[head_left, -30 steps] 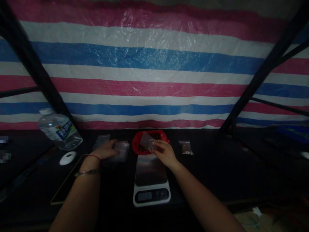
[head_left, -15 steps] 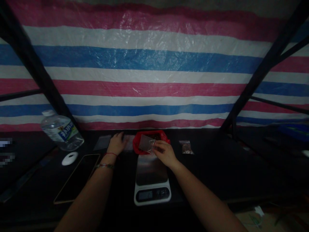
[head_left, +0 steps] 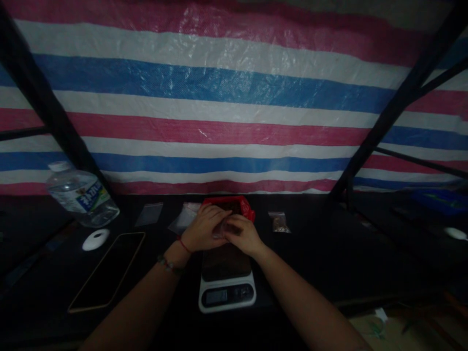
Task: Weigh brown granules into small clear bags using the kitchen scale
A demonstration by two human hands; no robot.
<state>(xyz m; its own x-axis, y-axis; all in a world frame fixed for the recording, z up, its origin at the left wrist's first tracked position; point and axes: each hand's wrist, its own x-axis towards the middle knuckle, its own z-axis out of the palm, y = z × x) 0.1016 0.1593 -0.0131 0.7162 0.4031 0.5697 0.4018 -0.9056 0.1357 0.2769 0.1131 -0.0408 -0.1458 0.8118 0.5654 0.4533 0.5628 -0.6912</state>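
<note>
My left hand [head_left: 203, 229] and my right hand [head_left: 244, 235] meet over the far end of a white kitchen scale [head_left: 226, 280]. Both pinch a small clear plastic bag [head_left: 222, 228] between them. Just behind the hands sits a red container [head_left: 245, 207] with dark contents. A stack of empty clear bags [head_left: 183, 219] lies left of my left hand. One small filled bag [head_left: 280, 222] lies to the right of the red container.
A water bottle [head_left: 78, 195] lies on the dark table [head_left: 329, 253] at the left, with a white oval object [head_left: 95, 240] and a phone [head_left: 107, 270] near it. Another flat clear bag [head_left: 149, 214] lies behind the phone. A striped tarp [head_left: 234, 107] and black frame bars [head_left: 387, 122] back the table.
My left hand left the stack of bags and moved right to join my right hand on the small bag. The right hand lowered slightly toward the scale.
</note>
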